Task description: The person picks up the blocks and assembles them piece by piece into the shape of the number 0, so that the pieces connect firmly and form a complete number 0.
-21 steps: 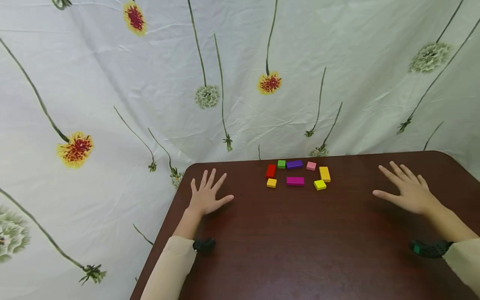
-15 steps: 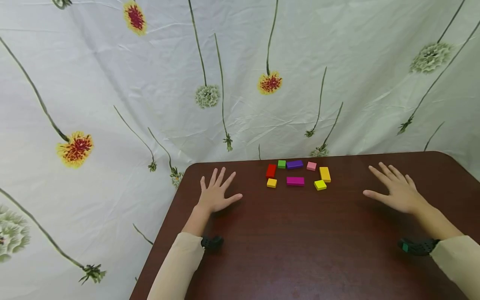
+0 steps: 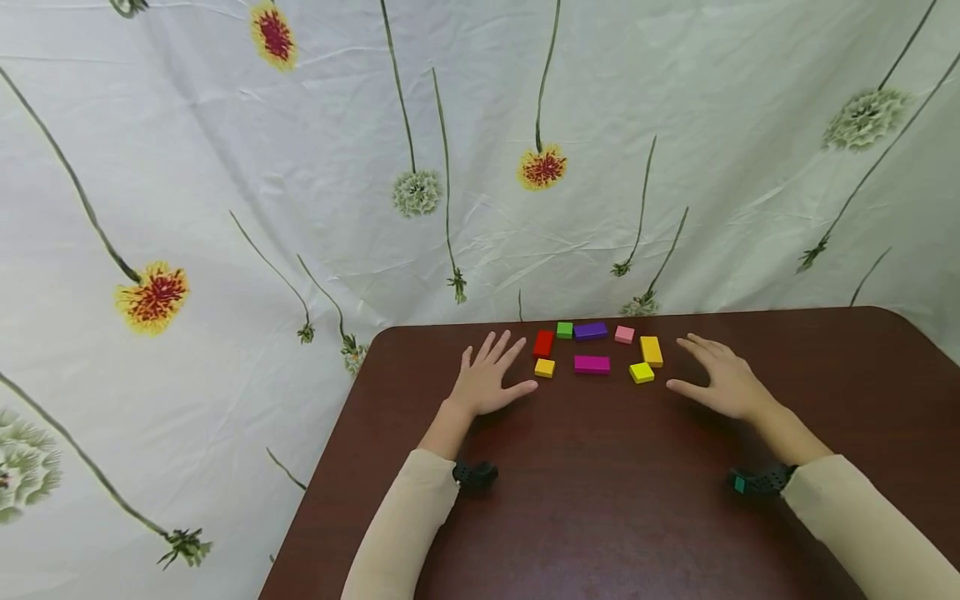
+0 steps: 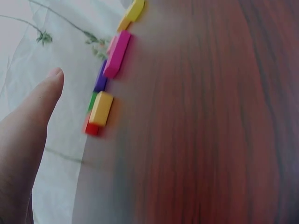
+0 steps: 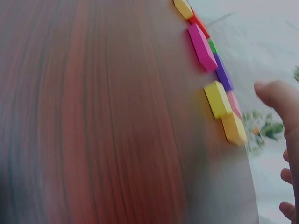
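Head view: left hand, right hand both wide, empty, flanking 8 blocks; imo slow approach avoids scattering.

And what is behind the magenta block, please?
Behind the magenta block, apart from it, is the purple block, then the cloth. The table hides any cloth lower down; the cloth hides anything beyond.

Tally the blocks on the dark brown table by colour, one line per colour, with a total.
Red box-shaped block: 1
Green box-shaped block: 1
Purple box-shaped block: 1
Pink box-shaped block: 1
Magenta box-shaped block: 1
Bright yellow box-shaped block: 1
Orange-yellow box-shaped blocks: 2
Total: 8
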Demonstrator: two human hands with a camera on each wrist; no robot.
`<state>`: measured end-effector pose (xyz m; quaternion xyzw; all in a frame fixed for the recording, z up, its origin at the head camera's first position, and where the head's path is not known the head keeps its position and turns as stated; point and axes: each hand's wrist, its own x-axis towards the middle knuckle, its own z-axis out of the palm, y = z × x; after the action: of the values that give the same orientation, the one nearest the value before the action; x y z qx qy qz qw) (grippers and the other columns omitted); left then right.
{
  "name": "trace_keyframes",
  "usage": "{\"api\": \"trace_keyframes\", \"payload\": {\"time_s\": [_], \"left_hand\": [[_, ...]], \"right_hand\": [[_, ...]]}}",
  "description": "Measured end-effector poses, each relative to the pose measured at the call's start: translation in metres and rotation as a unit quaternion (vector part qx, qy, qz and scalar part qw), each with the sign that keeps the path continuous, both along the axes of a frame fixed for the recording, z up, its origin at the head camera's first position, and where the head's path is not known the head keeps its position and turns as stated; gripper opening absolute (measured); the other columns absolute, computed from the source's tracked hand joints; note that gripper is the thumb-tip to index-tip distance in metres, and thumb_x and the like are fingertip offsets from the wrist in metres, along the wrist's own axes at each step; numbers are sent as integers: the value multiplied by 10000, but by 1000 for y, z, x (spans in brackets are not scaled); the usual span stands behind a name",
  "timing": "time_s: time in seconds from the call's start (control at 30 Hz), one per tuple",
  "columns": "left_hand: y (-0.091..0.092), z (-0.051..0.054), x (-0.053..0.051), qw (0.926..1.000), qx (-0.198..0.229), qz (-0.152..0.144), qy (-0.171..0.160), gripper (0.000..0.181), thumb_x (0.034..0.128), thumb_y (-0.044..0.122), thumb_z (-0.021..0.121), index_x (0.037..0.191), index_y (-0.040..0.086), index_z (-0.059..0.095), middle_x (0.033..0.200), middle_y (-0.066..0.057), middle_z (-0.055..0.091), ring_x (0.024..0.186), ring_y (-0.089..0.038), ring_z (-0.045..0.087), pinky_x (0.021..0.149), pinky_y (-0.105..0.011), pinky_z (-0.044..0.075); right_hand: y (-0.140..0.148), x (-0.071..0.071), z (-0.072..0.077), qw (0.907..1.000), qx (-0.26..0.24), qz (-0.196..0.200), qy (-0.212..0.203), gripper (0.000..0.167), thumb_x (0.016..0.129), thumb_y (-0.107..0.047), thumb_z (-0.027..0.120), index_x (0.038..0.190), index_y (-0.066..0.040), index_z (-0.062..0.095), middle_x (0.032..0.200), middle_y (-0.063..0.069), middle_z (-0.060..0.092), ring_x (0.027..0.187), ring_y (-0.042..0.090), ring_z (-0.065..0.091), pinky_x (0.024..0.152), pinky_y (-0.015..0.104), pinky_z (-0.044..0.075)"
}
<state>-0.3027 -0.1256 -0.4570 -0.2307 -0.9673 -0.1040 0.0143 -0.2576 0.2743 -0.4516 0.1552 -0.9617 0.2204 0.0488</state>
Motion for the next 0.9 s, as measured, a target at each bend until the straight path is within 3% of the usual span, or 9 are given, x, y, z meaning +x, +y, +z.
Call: {"api": "trace_keyframes", "payload": {"time_s": [0.37, 0.63, 0.9], "left_hand": [[47, -5, -7, 9997, 147, -179, -93, 787, 925, 677, 414, 1570, 266, 230, 1593, -20, 260, 1471, -242, 155, 1116, -602, 109], [74, -5, -12, 9950, -519, -441, 724, 547, 974, 469, 531, 1438, 181, 505, 1416, -2, 521, 1327, -213, 413, 1042, -436, 336], [93, -17, -16, 9934, -387, -264, 1048, 427, 967, 405, 571, 1326, 177, 615, 1248, 10, 640, 1174, -193, 527, 951, -384, 417]], "right_hand": [[-46, -12, -13, 9992, -293, 144, 237, 683, 908, -348, 657, 1390, 90, 450, 1385, 309, 457, 1288, 485, 360, 1001, 693, 266], [-68, -20, -16, 9981, -472, 152, 367, 579, 914, -279, 659, 1358, 61, 508, 1318, 266, 545, 1242, 468, 406, 971, 681, 292], [-87, -30, -25, 9981, -501, 129, 340, 551, 913, -276, 665, 1344, 44, 539, 1310, 248, 556, 1231, 439, 453, 972, 665, 308]]}}
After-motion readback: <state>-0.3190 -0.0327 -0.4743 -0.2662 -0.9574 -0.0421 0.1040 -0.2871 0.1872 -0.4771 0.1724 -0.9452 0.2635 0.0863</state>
